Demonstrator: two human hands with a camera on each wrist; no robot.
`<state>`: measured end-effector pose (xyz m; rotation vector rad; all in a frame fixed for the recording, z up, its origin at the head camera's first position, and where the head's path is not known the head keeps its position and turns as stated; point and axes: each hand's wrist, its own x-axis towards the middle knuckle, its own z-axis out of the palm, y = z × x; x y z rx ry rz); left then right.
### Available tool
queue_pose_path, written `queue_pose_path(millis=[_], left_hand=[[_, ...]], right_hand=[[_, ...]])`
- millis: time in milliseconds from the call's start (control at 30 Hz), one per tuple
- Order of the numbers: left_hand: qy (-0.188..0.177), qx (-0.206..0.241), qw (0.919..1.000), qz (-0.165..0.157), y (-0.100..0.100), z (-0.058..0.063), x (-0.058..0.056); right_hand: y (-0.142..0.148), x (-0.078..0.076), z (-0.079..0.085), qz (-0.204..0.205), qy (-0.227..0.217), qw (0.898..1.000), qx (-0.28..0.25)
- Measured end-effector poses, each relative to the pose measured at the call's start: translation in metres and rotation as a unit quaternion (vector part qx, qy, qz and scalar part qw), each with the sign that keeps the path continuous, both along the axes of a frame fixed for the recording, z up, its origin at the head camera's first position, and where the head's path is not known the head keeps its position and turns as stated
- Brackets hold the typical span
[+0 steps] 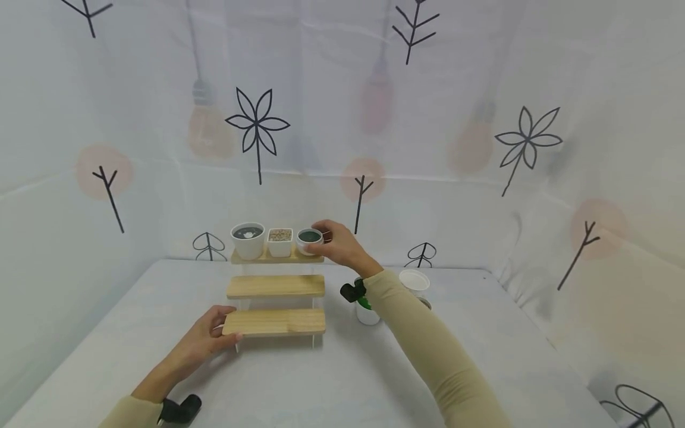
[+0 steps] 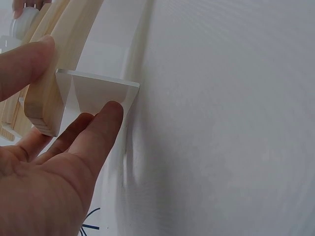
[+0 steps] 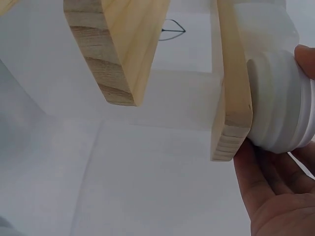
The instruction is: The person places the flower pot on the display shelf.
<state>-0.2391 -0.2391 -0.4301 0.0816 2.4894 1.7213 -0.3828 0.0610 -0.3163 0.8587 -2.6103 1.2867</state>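
A three-tier shelf stand (image 1: 275,286) has pale wooden boards on clear or whitish supports. My left hand (image 1: 195,343) grips the left end of its lowest board (image 1: 273,322); the left wrist view shows the thumb (image 2: 29,64) against the wood and fingers near the translucent support (image 2: 93,91). At the right end of the top board (image 3: 236,93), my right hand (image 1: 342,245) holds a small round white pot (image 3: 275,98) with a dark green top. To its left on that board stand a square pot (image 1: 280,245) with grainy filling and a larger round pot (image 1: 248,245).
Right of the stand, partly behind my right forearm, are a white pot (image 1: 368,315) with something green and a white round container (image 1: 414,280). A greyish round rim (image 1: 425,303) shows beside the sleeve. A patterned white cloth (image 1: 321,119) hangs behind the white table (image 1: 278,386).
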Motion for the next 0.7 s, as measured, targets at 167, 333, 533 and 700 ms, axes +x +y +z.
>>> queue_pose_path(millis=[167,333,533,700], left_hand=[[0.007,0.003,1.0000,-0.004,-0.0002,-0.0005,0.0002],[0.011,0.009,0.9999,-0.007,0.0004,0.0003,0.0010],[0.011,0.007,0.9999,-0.006,0.0006,0.0017,0.0022],[0.009,0.004,0.9999,-0.006,-0.0003,0.0018,0.0025]], right_hand=[[-0.0009,-0.0006,-0.0009,-0.003,-0.004,1.000,0.003],[-0.0001,-0.0001,0.0000,0.001,-0.008,1.000,0.002],[-0.0016,-0.0005,0.0009,0.002,-0.015,1.000,0.003],[-0.0016,0.0008,0.0022,0.008,-0.023,1.000,0.002]])
